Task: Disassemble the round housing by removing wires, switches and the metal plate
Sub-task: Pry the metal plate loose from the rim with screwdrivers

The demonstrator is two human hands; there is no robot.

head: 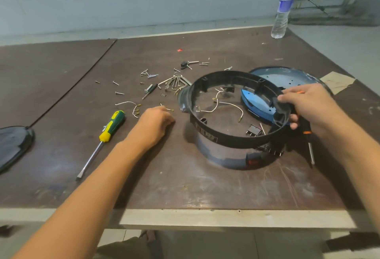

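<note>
The round black housing point(207, 131) stands on the table right of centre, its open ring tilted up. White wires point(226, 103) and a loose black switch point(254, 130) lie inside it, and a red switch point(253, 161) shows at its lower front. My right hand point(308, 106) grips the housing's right rim while also holding an orange-and-black screwdriver point(308, 141). A blue metal plate point(287, 78) lies behind the ring. My left hand point(157, 120) rests on the table left of the housing, fingers curled by a short white wire point(167, 108); whether it pinches the wire is unclear.
A green-and-yellow screwdriver point(109, 130) lies to the left. Loose screws, hex keys point(174, 82) and wire pieces point(126, 103) are scattered behind my left hand. A water bottle point(282, 12) stands at the far right corner. A dark lid point(12, 145) sits at the left edge.
</note>
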